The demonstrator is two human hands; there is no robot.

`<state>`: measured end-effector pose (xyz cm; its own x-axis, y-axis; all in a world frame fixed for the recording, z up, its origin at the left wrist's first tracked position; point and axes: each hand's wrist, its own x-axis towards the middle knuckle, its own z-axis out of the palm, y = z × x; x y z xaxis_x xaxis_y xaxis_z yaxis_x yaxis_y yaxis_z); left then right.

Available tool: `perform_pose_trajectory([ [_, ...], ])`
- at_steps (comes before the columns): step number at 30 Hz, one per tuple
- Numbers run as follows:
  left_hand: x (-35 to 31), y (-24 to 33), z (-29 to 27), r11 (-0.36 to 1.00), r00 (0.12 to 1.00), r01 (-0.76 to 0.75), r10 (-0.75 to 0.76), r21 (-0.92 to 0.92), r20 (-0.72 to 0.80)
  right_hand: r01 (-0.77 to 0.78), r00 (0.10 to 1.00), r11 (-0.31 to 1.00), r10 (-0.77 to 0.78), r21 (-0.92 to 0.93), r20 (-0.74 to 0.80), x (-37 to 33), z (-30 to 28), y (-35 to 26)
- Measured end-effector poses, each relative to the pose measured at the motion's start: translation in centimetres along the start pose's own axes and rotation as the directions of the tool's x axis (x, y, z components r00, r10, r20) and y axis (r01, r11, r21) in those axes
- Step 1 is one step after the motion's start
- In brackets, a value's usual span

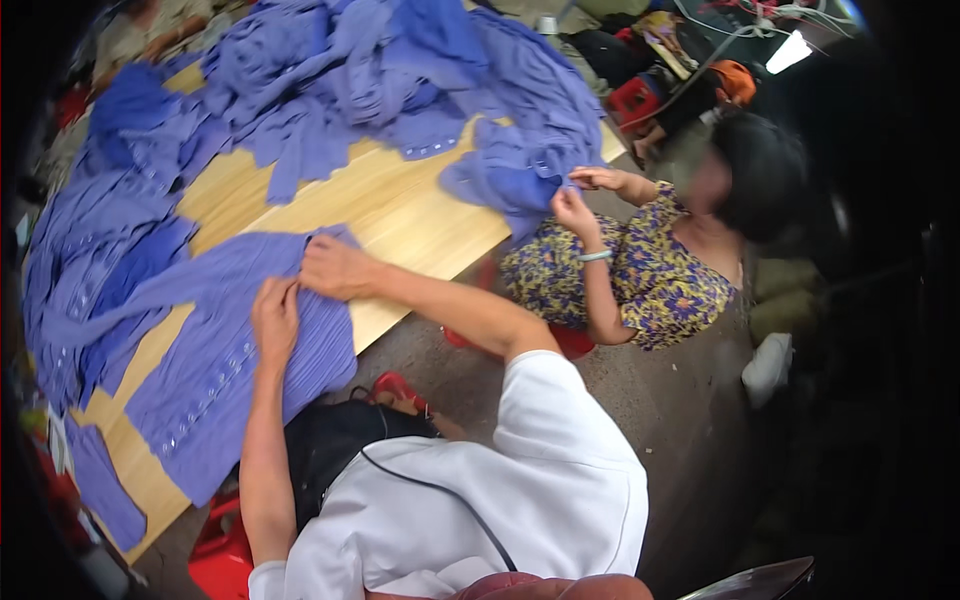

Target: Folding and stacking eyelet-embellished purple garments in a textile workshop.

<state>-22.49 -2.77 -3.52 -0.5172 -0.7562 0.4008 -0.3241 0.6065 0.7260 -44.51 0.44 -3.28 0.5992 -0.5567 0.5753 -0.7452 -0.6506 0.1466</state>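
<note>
A violet-blue ribbed cardigan (215, 340) lies spread on the wooden table in front of me, with a row of small shiny buttons (215, 395) down it. Near its upper right edge, my left hand (275, 320) is closed, its fingertips pinching the knit. Just beyond and to the right, my right hand (340, 268) is also closed on the same cardigan. The two hands almost touch. What exactly sits between the fingertips is hidden. One sleeve stretches away to the left, toward other garments.
Piles of similar violet-blue garments (330, 75) cover the table's (350, 225) far and left sides. At the right edge sits a co-worker (640, 270) in a patterned dress, fingering another violet-blue garment (520, 165). A red stool (220, 550) stands by my left side.
</note>
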Motion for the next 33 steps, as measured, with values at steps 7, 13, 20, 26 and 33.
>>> perform_pose_trajectory([
  [7, 0.6, 0.7, 1.0, 0.990, 0.991, -0.125, 0.122, 0.062, 0.048, -0.047, 0.997, 0.997, 0.050, -0.062, 0.051, -0.8, -2.2, 0.2],
  [13, -0.2, 2.2, 0.3, 0.941, 0.966, -0.224, 0.181, 0.254, 0.183, -0.034, 0.998, 0.997, 0.038, -0.068, 0.051, -0.5, -3.4, 0.6],
  [20, -1.2, 2.6, -0.5, 0.915, 0.963, -0.244, 0.191, 0.322, 0.188, -0.285, 0.958, 0.949, 0.284, 0.134, 0.032, -3.9, -4.5, -1.6],
  [26, 1.1, 3.4, 2.1, 0.900, 0.984, -0.176, 0.154, 0.400, 0.088, -0.319, 0.947, 0.938, 0.308, 0.135, 0.095, -4.3, -4.2, -2.1],
  [33, 1.9, 4.1, 3.8, 0.958, 0.998, -0.055, 0.062, 0.281, -0.015, -0.419, 0.898, 0.898, 0.389, 0.132, 0.205, -3.0, -7.7, -1.1],
])
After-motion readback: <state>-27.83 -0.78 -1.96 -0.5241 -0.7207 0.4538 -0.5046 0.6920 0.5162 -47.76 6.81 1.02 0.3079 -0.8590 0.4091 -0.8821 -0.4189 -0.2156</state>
